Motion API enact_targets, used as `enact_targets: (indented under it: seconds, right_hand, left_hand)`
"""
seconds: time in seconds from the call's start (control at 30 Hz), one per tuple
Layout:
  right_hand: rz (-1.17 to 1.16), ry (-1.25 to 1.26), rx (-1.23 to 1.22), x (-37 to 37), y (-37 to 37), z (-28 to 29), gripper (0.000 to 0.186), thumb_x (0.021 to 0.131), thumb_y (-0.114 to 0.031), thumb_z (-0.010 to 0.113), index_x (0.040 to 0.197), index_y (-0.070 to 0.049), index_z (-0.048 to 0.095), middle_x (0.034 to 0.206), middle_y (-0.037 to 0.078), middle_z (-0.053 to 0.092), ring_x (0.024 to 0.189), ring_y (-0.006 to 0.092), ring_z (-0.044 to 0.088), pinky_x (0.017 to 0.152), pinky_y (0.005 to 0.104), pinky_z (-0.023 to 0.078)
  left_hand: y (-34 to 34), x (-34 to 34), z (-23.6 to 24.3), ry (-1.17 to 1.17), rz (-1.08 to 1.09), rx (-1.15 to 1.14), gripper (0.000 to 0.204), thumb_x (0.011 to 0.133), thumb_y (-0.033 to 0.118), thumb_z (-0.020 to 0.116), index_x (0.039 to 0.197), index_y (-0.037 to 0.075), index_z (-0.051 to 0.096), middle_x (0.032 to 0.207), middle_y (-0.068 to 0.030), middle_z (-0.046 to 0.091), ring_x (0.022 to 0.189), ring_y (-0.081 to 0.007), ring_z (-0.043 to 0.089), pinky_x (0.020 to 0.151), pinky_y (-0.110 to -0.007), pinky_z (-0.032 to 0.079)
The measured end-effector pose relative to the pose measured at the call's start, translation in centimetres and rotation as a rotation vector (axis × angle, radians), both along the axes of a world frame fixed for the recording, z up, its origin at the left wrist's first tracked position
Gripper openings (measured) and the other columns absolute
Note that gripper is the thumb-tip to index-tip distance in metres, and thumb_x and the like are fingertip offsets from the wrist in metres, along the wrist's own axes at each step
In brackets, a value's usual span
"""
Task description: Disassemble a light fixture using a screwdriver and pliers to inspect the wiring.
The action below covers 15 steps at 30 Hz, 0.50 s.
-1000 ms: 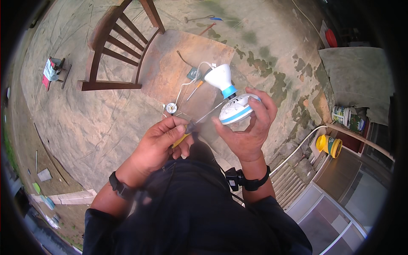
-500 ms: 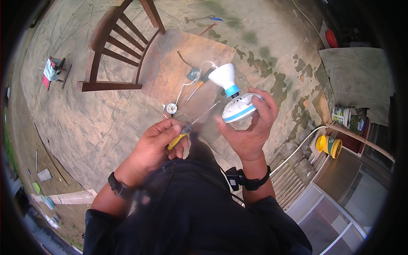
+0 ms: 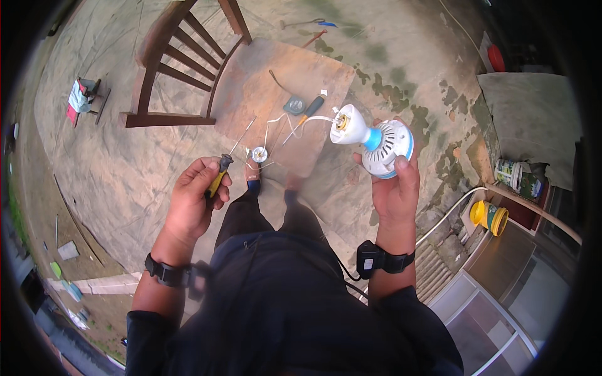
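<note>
The left hand (image 3: 199, 183) curls its fingers around a yellow-and-black screwdriver (image 3: 217, 182), its shaft pointing far. The right hand (image 3: 396, 194) grasps a white-and-blue fan body (image 3: 387, 153), held up to the right of the chair (image 3: 257, 66). A white cord (image 3: 322, 119) runs left from it toward a round white cap (image 3: 259, 154). Farther off, another screwdriver (image 3: 312, 108) lies on the seat.

Soft, diffuse daylight; weak shadows; black vignette at corners; outer edges bowed; right foot (image 3: 293, 182) hazy.
</note>
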State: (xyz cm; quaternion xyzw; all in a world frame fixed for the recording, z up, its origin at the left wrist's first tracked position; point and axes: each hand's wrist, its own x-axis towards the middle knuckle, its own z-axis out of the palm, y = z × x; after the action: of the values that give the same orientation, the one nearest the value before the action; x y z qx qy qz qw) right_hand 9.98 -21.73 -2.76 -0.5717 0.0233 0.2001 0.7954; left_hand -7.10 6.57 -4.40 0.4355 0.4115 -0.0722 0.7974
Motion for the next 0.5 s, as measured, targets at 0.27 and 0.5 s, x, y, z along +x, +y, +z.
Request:
enact_targets:
  seconds: [0.27,0.5]
  right_hand:
    - [0.023,0.326,0.318,-0.1,-0.2,-2.6,0.077,0.089,-0.044,0.054,0.152,-0.002,0.041,0.143,0.023,0.055,0.129,0.0388,0.058,0.103,0.0522,0.052]
    - [0.037,0.37,0.316,-1.4,-0.7,-5.7,0.072,0.093,-0.041,0.065,0.147,0.002,0.043,0.142,0.031,0.053,0.124,0.0522,0.057,0.099,0.0529,0.056]
  left_hand:
    - [0.2,-0.5,-0.1,0.008,0.003,0.048,0.022,0.103,0.025,0.058,0.115,0.007,0.061,0.086,-0.0038,0.066,0.066,-0.0119,0.06,0.057,-0.025,0.042]
    - [-0.2,0.0,0.5,-0.048,-0.07,0.179,0.021,0.099,0.015,0.064,0.117,0.006,0.061,0.094,-0.0036,0.066,0.07,-0.011,0.061,0.058,-0.023,0.042]
